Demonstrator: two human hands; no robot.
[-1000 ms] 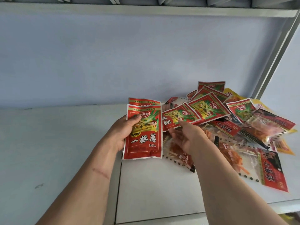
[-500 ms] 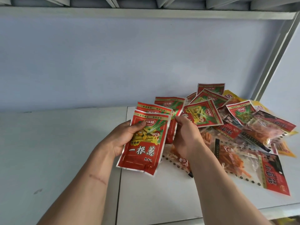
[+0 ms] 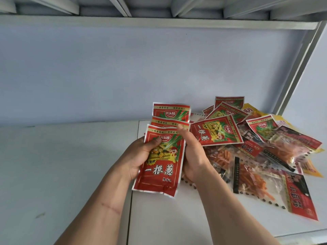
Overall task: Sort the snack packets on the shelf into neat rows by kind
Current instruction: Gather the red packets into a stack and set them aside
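on the white metal shelf [image 3: 168, 218], under the grey ribbed underside of the shelf above [image 3: 159, 7], the two bare hands meet just left of a loose heap of snack packets [image 3: 265, 152]

three red foil packets with a green onion picture [image 3: 160, 163] are fanned one behind another in the hands, upright and tilted a little, their top edges stepped so each logo strip shows; the front one is fully visible, the other two only by their upper parts

the left hand [image 3: 139, 156] holds the fan from the left side, thumb curled over the front packet's face near the logo, the other fingers hidden behind the foil

the right hand [image 3: 192, 156] grips the fan's right edge, its thumb laid up along the front and reaching the second packet's top strip, the remaining fingers curled out of sight behind

in the heap at least four more red and green packets of the same kind can be counted: one lying sideways just beside the right hand [image 3: 215, 132], two overlapping at the back [image 3: 228, 107], one further right [image 3: 261, 127]

under and around them lie clear packets of orange strips with dark red labels [image 3: 276, 181], about four, overlapping too much for a sure count

two yellow packets [image 3: 251, 111] peek out at the back right edge

the heap rests near the grey corner post [image 3: 299, 68], against the pale blue back wall [image 3: 123, 71]
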